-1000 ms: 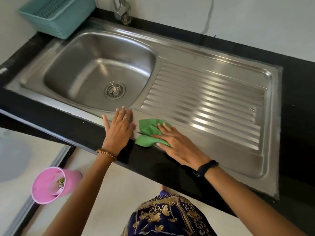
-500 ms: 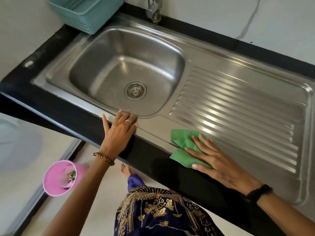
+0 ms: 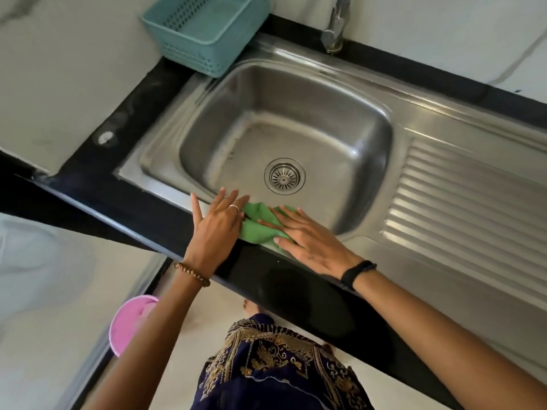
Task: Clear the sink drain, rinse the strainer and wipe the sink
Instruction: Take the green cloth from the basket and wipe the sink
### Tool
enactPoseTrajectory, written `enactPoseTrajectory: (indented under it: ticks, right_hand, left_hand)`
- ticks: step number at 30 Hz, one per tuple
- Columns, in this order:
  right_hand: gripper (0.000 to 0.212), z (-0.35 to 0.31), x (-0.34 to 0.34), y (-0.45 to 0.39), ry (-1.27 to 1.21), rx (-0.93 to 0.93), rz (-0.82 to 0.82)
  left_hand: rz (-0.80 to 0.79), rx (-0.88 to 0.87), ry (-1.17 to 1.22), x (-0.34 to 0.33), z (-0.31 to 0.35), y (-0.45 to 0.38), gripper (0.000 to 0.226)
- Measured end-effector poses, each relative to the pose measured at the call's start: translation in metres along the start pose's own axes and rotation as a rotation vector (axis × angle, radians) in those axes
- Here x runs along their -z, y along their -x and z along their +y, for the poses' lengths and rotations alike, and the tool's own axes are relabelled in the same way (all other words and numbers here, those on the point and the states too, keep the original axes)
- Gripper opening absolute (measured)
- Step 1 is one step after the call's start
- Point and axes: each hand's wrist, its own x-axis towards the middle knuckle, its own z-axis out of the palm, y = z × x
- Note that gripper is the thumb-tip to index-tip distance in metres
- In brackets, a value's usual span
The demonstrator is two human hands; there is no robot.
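So you're wiping the front rim of the sink (image 3: 429, 113) with the green cloth (image 3: 257, 227), and that looks like the last leg of the job, since the strainer (image 3: 284, 176) is sitting back in the drain and looks clean from here. The cloth is lying bunched on the steel lip right at the near edge of the basin, with part of it hanging toward the black surface (image 3: 296, 291).

To do this bit well, I'd say you're wanting flat, even pressure and long overlapping passes along the lip, not little dabs. Because the cloth is crumpled, only part of it is really touching the steel, so spreading it out under the palm would probably cover more. Following the rim all the way round to the ribbed draining board (image 3: 467, 202) is likely what's left, plus the basin walls if they're not done.

Pose-wise, your right hand (image 3: 307, 241) is lying flat on the cloth, fingers straight and a bit spread, pressing down and not gripping, wrist low over the surface edge. Your left hand (image 3: 217, 229) is flat too, fingers extended toward the basin, and its inner edge is touching the cloth. Whether it's pinning the cloth or just bracing you on the rim, I can't tell.
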Motion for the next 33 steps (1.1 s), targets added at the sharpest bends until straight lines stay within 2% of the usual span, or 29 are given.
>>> enactPoseTrajectory:
  ticks: [8,12,18,27,29,33]
  right_hand:
    - [0.045,0.025,0.008,0.08,0.075,-0.049,0.003]
    - [0.044,0.032,0.017,0.102,0.05,-0.088,-0.021]
    - [0.047,0.016,0.017,0.052,-0.033,-0.073,-0.063]
    - [0.045,-0.053,0.003,-0.091,-0.314,-0.049,-0.096]
    - [0.044,-0.056,0.003,-0.1,-0.326,-0.045,-0.096]
    - [0.044,-0.041,0.0,-0.069,-0.314,-0.049,-0.047]
  left_hand:
    - [-0.178,-0.124,-0.111,0.013,-0.04,-0.035,0.035]
    - [-0.199,-0.092,0.052,0.011,-0.047,-0.034,0.034]
    - [-0.242,-0.081,0.1,0.016,-0.052,-0.037,0.034]
    - [-0.103,0.074,0.01,0.045,-0.108,-0.051,0.037]
    - [-0.076,0.09,0.029,0.048,-0.114,-0.059,0.038]
    - [-0.107,0.016,-0.017,0.055,-0.128,-0.079,0.049]
